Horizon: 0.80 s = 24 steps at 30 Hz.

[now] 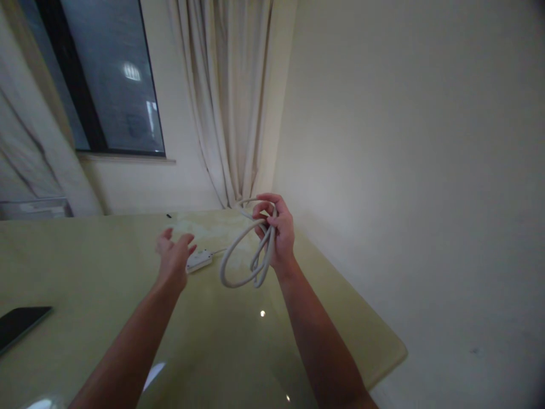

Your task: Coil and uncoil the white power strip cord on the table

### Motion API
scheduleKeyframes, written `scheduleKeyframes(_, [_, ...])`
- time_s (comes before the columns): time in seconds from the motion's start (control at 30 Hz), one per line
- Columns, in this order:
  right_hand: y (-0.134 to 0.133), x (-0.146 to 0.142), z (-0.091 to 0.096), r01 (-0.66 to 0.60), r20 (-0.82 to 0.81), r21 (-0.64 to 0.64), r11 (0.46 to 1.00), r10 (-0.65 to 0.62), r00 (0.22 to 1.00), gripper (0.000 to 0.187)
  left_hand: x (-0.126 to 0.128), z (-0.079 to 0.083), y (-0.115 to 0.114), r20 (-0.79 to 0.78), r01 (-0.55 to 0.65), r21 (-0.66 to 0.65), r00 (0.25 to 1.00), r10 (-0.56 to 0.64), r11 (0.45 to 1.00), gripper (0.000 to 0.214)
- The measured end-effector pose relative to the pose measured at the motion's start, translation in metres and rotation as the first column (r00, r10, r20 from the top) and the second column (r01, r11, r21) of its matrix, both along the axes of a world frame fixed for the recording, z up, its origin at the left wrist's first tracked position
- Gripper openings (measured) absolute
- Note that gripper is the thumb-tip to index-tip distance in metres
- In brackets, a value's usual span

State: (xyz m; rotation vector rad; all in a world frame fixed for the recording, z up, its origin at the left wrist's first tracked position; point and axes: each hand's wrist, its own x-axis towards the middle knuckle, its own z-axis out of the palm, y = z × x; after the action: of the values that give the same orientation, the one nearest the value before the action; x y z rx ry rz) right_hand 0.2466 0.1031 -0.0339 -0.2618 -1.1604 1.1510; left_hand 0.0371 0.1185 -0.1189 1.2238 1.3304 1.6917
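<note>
My right hand is closed around a looped white cable, held up above the table. Several loops hang down from the fingers. Left of it, my left hand is in the air with its fingers spread and nothing visible in them. Just beyond that hand a white power strip lies on the table, partly hidden by the hand. A thin length of cord runs from the strip's right end toward the loops.
The glossy yellow-green table meets a plain wall on the right. A dark flat device lies at the left edge. A small black object is near the far edge, below the window. Curtains hang behind.
</note>
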Motion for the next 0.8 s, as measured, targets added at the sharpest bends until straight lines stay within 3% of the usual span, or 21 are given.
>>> scheduleKeyframes(0.03, [0.001, -0.002, -0.003, -0.006, 0.025, 0.013, 1.000, 0.006, 1.000, 0.039, 0.006, 0.012, -0.008, 0.044, 0.031, 0.044, 0.998, -0.033, 0.999, 0.049])
scheduleKeyframes(0.07, [0.002, -0.004, -0.006, -0.007, 0.061, 0.030, 1.000, 0.005, 0.998, 0.039, 0.013, 0.025, -0.018, 0.069, 0.143, 0.086, 0.986, -0.149, 0.986, 0.056])
scheduleKeyframes(0.13, [0.002, -0.006, -0.010, -0.008, 0.155, 0.073, 0.997, -0.003, 0.988, 0.041, 0.029, 0.045, -0.039, 0.036, 0.473, 0.036, 0.880, -0.474, 0.880, 0.071])
scheduleKeyframes(0.17, [0.003, -0.006, -0.011, -0.014, 0.206, 0.095, 0.995, -0.006, 0.979, 0.043, 0.037, 0.052, -0.050, 0.040, 0.569, -0.013, 0.822, -0.568, 0.822, 0.077])
scheduleKeyframes(0.23, [0.003, -0.001, -0.010, -0.040, 0.301, 0.124, 0.992, 0.001, 0.954, 0.050, 0.050, 0.060, -0.064, 0.020, 0.664, -0.073, 0.747, -0.665, 0.744, 0.093])
scheduleKeyframes(0.27, [0.003, 0.002, -0.009, -0.054, 0.340, 0.131, 0.990, 0.007, 0.940, 0.054, 0.055, 0.061, -0.068, -0.004, 0.676, -0.084, 0.734, -0.679, 0.732, 0.098])
scheduleKeyframes(0.4, [0.009, 0.013, -0.005, -0.111, 0.440, 0.137, 0.984, 0.041, 0.897, 0.067, 0.061, 0.057, -0.065, -0.113, 0.606, -0.061, 0.785, -0.609, 0.793, 0.095])
scheduleKeyframes(0.6, [0.019, 0.012, -0.013, -0.144, 0.457, 0.111, 0.983, 0.078, 0.886, 0.084, 0.057, 0.057, -0.055, -0.139, 0.289, 0.080, 0.951, -0.276, 0.954, 0.071])
scheduleKeyframes(0.8, [0.014, 0.008, -0.013, -0.084, 0.503, -0.009, 0.996, 0.077, 0.861, 0.082, 0.061, 0.054, -0.054, -0.166, 0.021, 0.232, 0.986, 0.018, 0.973, 0.035])
